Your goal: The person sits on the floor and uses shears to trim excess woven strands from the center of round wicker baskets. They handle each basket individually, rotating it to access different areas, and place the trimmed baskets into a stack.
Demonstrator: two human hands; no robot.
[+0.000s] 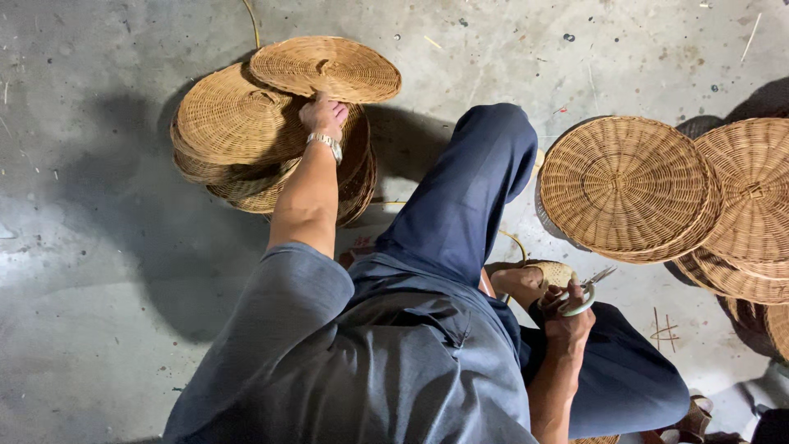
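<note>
Wicker lid [325, 67] gripped by left hand [323, 116] (atop stacked baskets [246, 156]) — right hand [567, 316] clamped on scissors [585, 293]

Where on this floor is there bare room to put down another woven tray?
The grey concrete floor left of the stack of round woven wicker trays is open. A bare strip also runs along the top edge, right of that stack. It is crowded on the right, where overlapping round wicker trays lie, and near the right hand with scissors.
</note>
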